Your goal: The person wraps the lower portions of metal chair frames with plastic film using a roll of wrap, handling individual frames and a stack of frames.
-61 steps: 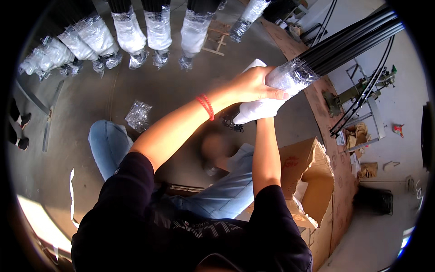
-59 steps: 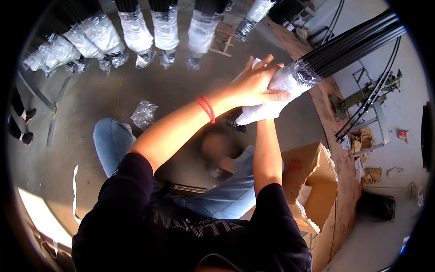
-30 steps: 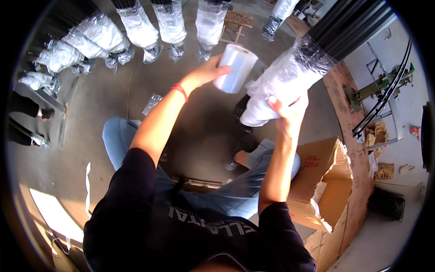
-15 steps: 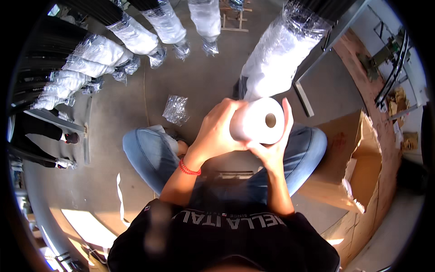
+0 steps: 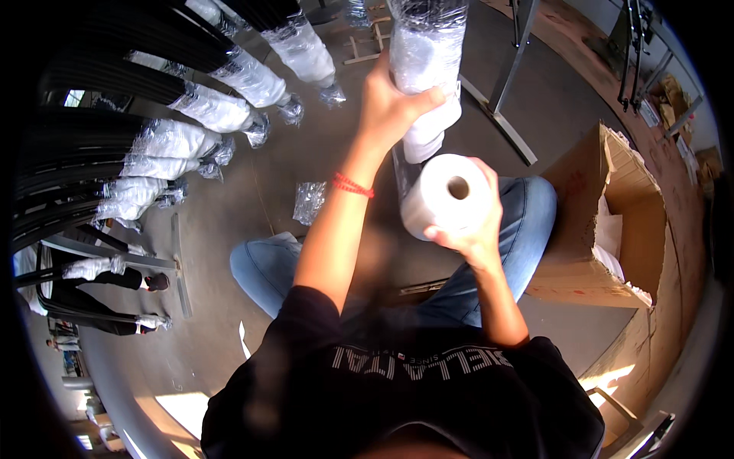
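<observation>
A roll of clear stretch film [image 5: 436, 200] rests in my right hand [image 5: 480, 218], its cardboard core hole facing up toward me. My fingers wrap its right side and the thumb presses the near edge. Above it hangs a long bundle [image 5: 430, 50], its lower part covered in white padding and shiny clear film. My left hand [image 5: 391, 103] grips this bundle from the left, thumb across the front, the other fingers partly hidden behind it. White material tapers at the bundle's lower end, just above the roll. A strip of film seems to run down beside the roll's left edge.
Several black bundles with film-wrapped white ends [image 5: 256, 80] hang at the left. A crumpled piece of clear film [image 5: 309, 202] lies on the floor. An open, torn cardboard box [image 5: 569, 222] stands by my right knee. A metal stand leg [image 5: 501, 126] is beyond it. Another person's legs [image 5: 99, 298] show far left.
My left hand has let go of the film roll and moved up to grip the wrapped bundle. My right hand holds the roll alone. The whole view has shifted too.
</observation>
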Available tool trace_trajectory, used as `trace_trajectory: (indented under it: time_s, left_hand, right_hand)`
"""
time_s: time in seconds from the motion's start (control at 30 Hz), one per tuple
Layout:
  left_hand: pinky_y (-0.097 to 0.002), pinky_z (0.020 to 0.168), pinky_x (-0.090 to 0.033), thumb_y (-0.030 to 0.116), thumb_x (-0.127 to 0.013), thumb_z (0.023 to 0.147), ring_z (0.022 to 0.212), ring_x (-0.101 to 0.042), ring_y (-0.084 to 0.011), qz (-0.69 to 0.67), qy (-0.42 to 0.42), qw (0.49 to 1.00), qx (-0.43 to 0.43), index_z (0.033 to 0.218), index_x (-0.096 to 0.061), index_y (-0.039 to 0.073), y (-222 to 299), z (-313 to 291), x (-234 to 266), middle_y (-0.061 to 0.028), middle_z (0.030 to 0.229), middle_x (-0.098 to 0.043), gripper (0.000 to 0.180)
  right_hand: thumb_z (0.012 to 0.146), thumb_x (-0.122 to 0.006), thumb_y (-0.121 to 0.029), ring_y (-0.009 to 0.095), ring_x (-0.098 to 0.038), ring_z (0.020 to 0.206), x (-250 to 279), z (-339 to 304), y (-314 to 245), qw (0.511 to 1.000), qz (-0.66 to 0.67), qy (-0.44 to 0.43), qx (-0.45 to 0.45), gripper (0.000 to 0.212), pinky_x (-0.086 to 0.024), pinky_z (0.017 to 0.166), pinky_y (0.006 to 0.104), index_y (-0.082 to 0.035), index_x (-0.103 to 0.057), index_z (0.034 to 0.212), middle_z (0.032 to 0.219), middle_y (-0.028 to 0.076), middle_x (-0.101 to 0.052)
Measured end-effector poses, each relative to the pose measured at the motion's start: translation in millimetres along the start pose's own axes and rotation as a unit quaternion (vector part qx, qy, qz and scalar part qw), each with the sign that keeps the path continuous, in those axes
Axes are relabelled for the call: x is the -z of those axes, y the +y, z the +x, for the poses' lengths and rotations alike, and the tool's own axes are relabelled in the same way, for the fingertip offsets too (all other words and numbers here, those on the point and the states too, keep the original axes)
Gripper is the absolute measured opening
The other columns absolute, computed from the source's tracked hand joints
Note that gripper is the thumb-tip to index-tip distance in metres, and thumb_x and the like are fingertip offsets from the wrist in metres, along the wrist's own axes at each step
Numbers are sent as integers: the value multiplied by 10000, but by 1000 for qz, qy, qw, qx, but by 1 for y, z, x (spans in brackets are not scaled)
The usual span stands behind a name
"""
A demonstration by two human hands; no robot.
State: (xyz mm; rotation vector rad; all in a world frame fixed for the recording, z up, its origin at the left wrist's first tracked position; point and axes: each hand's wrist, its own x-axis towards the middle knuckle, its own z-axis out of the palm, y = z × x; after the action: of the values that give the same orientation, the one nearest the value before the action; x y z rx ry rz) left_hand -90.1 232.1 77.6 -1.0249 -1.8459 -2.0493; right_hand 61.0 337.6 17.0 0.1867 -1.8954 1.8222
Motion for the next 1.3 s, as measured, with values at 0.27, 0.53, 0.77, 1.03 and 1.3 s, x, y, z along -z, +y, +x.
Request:
trace_trajectory:
  time_s: [0.27,0.53,0.77,1.03,1.3]
  left_hand:
    - [-287,765,-473,174,-741,653,836,-598,-172,-45,-37,998,-14,1024,-534,-35,40,-14,-3,-106,926,-618,474]
    - [-389,992,-288,324,-695,730,1207,-349,-282,272,40,961,-32,1300,-262,-44,63,-59,14,-230,1283,-356,805]
    - [-384,966,-335,197,-801,566,1176,-383,-277,236,100,966,41,1308,-228,-35,2,-87,67,-202,1243,-394,966]
    - [-334,854,-428,173,-813,532,1016,-492,-227,225,244,938,99,1210,-289,-15,2,-92,69,-144,1114,-465,877]
    - [-353,878,-402,125,-784,548,1062,-449,-244,217,232,945,80,1225,-225,-14,-22,-92,80,-163,1145,-408,889]
  right_hand:
    - [449,-766,-158,212,-565,911,66,134,57,993,-39,105,37,815,-454,807,296,18,-446,1178,1009,141,-576]
    - [640,-627,-66,169,-543,958,-80,157,104,914,249,-282,-149,515,-442,834,282,-5,-505,1136,1037,97,-576]
    - [697,-589,-59,158,-546,952,-92,138,98,878,312,-294,-211,421,-440,831,274,-13,-532,1112,1030,97,-585]
    - [767,-506,-39,153,-560,784,-11,85,1,997,82,15,10,285,-435,721,252,57,-538,1033,943,141,-603]
    - [765,-522,-100,199,-546,648,-8,27,-121,835,373,-308,261,222,-451,588,292,30,-532,945,848,146,-590]
